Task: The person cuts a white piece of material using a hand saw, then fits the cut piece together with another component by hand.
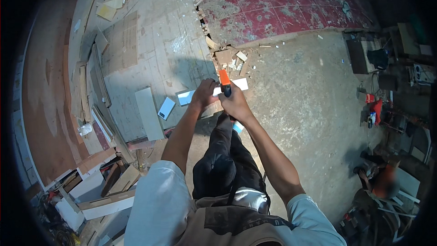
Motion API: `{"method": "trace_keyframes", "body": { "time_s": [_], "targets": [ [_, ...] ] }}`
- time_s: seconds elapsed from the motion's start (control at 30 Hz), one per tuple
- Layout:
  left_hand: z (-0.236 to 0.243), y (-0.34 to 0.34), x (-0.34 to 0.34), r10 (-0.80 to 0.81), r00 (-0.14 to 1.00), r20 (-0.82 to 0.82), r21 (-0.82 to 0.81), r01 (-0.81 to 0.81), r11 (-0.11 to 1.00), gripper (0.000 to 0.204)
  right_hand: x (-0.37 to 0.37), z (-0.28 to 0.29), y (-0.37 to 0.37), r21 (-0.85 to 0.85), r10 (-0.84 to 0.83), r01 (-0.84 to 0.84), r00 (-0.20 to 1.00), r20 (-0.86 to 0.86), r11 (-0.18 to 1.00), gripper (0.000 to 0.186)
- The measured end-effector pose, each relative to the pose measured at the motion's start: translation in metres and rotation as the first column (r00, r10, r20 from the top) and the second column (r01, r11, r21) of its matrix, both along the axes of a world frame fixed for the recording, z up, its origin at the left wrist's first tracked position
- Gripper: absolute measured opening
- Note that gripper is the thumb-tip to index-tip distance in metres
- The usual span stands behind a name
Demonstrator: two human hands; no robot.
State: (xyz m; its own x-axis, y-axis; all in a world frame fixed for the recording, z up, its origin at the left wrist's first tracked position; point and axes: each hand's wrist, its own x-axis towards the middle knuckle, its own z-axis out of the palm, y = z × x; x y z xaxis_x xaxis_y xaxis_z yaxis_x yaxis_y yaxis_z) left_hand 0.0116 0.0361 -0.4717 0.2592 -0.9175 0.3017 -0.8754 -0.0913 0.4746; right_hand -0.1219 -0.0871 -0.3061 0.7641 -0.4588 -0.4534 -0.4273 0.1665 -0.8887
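Observation:
A narrow white strip of board lies across the edge of the wooden work surface, its right end sticking out past it. My left hand grips the strip with curled fingers, near its left part. Close beside it, my right hand is closed around a tool with an orange and black handle. The tool's working end is hidden by the hand and my leg. A pale phone lies left of the strip, next to a longer pale board.
Wood offcuts lie at the far left of the work surface, and scraps litter the floor beyond my hands. Stacked boards stand at lower left. Another person crouches at the right. A dark cabinet stands farther back.

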Motion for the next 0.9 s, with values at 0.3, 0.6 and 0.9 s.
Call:
{"method": "trace_keyframes", "body": {
  "time_s": [0.3, 0.6, 0.9],
  "targets": [
    [0.024, -0.006, -0.008, 0.027, 1.000, -0.009, 0.035, -0.027, 0.999, 0.055, -0.093, 0.110, 0.039, -0.064, -0.015, 0.015, 1.000, 0.003, 0.998, 0.017],
    [0.017, -0.015, -0.012, -0.050, 0.998, 0.037, 0.067, 0.048, 0.997, 0.059, -0.051, 0.058, 0.022, -0.039, -0.032, 0.030, 0.998, -0.049, 0.999, 0.020],
    [0.004, -0.005, -0.003, -0.056, 0.990, 0.127, 0.164, 0.035, 0.986, 0.060, -0.039, 0.039, 0.020, -0.137, 0.030, -0.031, 1.000, -0.006, 0.990, 0.025]
  ]
}}
